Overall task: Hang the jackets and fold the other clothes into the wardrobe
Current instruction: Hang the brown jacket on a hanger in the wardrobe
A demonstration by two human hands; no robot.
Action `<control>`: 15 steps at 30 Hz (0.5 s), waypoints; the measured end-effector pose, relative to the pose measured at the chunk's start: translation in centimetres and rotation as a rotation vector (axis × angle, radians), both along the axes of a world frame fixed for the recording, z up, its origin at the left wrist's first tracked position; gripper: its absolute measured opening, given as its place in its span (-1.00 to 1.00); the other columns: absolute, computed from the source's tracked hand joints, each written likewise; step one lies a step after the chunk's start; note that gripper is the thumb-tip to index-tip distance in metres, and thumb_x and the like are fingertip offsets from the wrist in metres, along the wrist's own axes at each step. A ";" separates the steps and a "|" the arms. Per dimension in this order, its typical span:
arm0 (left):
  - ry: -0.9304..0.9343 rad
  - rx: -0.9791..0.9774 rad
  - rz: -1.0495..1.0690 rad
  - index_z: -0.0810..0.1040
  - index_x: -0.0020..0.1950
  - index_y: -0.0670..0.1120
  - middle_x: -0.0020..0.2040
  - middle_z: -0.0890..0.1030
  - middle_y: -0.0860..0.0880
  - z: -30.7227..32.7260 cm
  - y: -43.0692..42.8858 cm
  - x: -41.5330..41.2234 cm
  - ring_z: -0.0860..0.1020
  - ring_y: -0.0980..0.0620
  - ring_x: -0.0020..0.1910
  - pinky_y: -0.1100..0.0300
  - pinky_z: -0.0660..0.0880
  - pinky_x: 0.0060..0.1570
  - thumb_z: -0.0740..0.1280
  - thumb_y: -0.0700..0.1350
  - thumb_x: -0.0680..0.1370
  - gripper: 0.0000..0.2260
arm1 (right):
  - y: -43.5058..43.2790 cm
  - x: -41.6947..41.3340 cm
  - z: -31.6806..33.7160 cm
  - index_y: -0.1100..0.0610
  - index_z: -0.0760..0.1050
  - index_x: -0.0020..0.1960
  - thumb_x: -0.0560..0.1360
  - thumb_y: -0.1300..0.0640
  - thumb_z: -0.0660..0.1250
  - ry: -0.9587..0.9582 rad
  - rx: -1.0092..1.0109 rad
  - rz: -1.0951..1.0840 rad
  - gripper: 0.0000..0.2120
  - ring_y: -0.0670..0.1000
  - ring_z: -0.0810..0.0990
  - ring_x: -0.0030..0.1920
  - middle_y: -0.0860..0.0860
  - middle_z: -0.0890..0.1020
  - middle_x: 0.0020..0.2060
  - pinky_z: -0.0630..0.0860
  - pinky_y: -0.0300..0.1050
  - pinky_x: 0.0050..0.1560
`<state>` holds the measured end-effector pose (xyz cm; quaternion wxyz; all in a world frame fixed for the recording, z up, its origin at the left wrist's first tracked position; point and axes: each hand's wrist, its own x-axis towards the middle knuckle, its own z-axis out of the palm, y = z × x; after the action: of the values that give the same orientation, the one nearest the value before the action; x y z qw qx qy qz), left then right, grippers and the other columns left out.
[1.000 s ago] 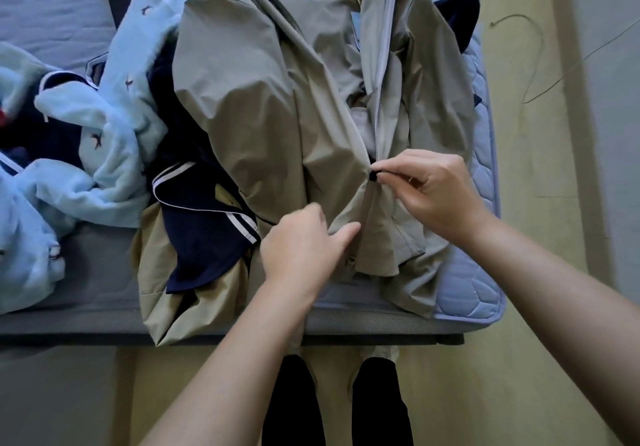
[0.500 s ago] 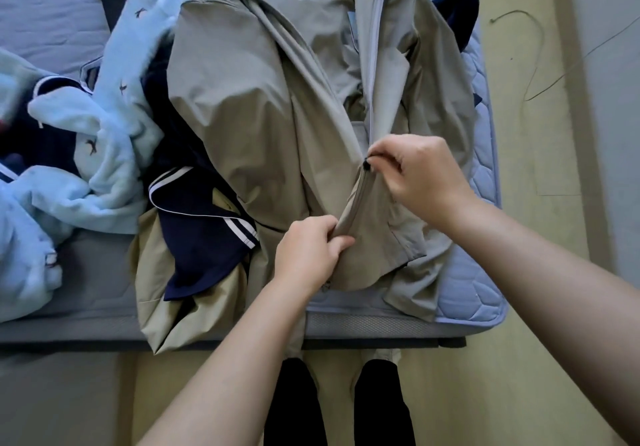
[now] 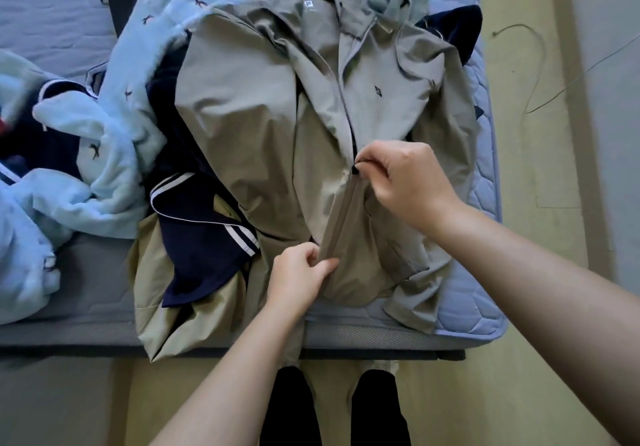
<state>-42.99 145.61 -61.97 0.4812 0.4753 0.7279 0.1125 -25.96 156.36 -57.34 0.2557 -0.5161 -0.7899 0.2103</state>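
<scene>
Here the right hand (image 3: 408, 186) pinches the black zipper pull (image 3: 355, 167) between thumb and forefinger, partway up the front of the beige zip jacket (image 3: 249, 127). The left hand (image 3: 301, 279) grips the jacket's hem at the bottom of the zip, fingers curled into the fabric. The jacket lies spread face up across the near edge of the bed (image 3: 485, 310), overlapping a navy garment with white stripes (image 3: 204, 244) and a khaki garment (image 3: 173, 321) to its left, with a light blue fleece (image 3: 114, 154) heaped farther left.

Smooth matt woven khaki jacket (image 3: 242, 127), fluffy pale-blue fleece (image 3: 114, 154), quilted, perhaps cotton, mattress pad (image 3: 485, 154)
</scene>
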 end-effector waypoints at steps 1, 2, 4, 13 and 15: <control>-0.030 0.019 0.005 0.41 -0.41 -0.01 -0.45 0.43 0.10 0.4 0.6 0.3 0.39 0.08 -0.35 0.22 0.29 -0.35 0.46 0.00 0.43 -0.69 | -0.2 -0.1 -0.1 0.21 0.60 -0.14 0.47 0.22 0.31 0.001 0.000 0.007 -0.90 0.09 0.62 -0.26 0.04 0.66 -0.29 0.55 0.02 -0.22; -0.053 0.066 0.014 0.45 -0.36 -0.02 -0.43 0.46 0.09 0.9 1.7 0.7 0.40 0.09 -0.35 0.22 0.31 -0.32 0.46 0.00 0.44 -0.74 | -0.4 -0.2 -0.1 0.21 0.60 -0.14 0.47 0.22 0.31 0.005 -0.002 0.011 -0.90 0.09 0.62 -0.26 0.04 0.65 -0.29 0.54 0.01 -0.22; -0.062 0.168 0.051 0.50 -0.31 -0.11 -0.41 0.49 0.04 1.6 4.0 1.7 0.41 0.04 -0.34 0.16 0.34 -0.27 0.44 -0.01 0.45 -0.76 | -0.7 -0.2 -0.2 0.21 0.60 -0.15 0.47 0.23 0.32 0.011 0.002 -0.002 -0.91 0.08 0.62 -0.27 0.03 0.65 -0.30 0.54 0.01 -0.23; 0.008 0.108 -0.017 0.55 -0.27 -0.08 -0.34 0.59 0.02 0.0 1.9 0.0 0.54 -0.02 -0.24 0.09 0.46 -0.19 0.43 -0.03 0.46 -0.82 | -1.5 0.4 -0.2 0.22 0.61 -0.13 0.48 0.23 0.33 0.027 0.010 -0.013 -0.91 0.04 0.62 -0.27 0.03 0.66 -0.29 0.53 -0.08 -0.23; -0.026 0.178 -0.019 0.60 -0.19 -0.07 -0.29 0.60 0.05 1.2 3.6 0.6 0.55 0.03 -0.21 0.16 0.44 -0.16 0.45 -0.03 0.45 -0.86 | -1.4 0.2 -0.3 0.23 0.61 -0.13 0.47 0.23 0.33 0.028 0.009 -0.005 -0.90 0.06 0.62 -0.27 0.04 0.66 -0.28 0.53 -0.08 -0.23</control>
<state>-42.39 149.22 -60.74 0.4472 0.5218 0.7042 0.1784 -25.77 154.92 -57.67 0.2696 -0.5139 -0.7859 0.2134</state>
